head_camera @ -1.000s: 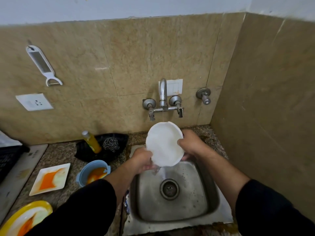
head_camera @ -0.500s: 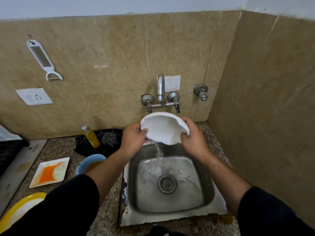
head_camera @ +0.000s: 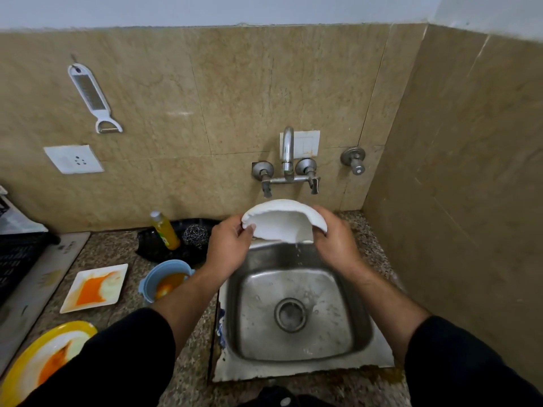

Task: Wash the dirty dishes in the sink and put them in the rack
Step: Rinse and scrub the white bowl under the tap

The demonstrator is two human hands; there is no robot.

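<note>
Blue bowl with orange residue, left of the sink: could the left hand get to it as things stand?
Probably yes, once freed. The blue bowl stands uncovered on the counter beside the left forearm, nothing over it. But the left hand is holding the white plate with the right hand.

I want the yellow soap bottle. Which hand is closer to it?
Left. The left hand holds the white bowl just right of the soap bottle; the right hand grips the bowl's far side.

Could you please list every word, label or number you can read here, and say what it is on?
No text here is legible.
Yellow bottle: its label is too blurred to read.
Grey board on the left: faint marks, too small to read.
Wall socket: only holes, no lettering.
</note>
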